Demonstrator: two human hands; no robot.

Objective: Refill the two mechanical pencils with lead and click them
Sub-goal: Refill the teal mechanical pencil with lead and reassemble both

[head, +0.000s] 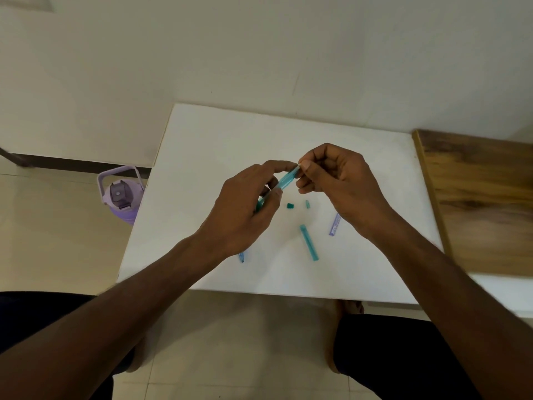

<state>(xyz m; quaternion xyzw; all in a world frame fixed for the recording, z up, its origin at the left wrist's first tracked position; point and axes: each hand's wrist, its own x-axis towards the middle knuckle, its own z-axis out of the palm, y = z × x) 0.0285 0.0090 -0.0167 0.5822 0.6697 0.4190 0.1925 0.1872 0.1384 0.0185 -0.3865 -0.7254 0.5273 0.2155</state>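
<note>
My left hand (245, 206) grips a teal translucent mechanical pencil (285, 180), held tilted above the white table (202, 140). My right hand (337, 180) pinches something small at the pencil's upper end; what it is I cannot make out. On the table lie a small teal cap (290, 206), a tiny pale teal piece (307, 204), a teal lead case (309, 242) and a purple lead case (334, 225) partly hidden by my right wrist. The blue tip of a second pencil (241, 257) shows from under my left forearm.
A purple water bottle (121, 194) stands on the floor left of the table. A wooden surface (476, 197) adjoins the table on the right. A wall rises behind. My knees and feet are below the table's near edge.
</note>
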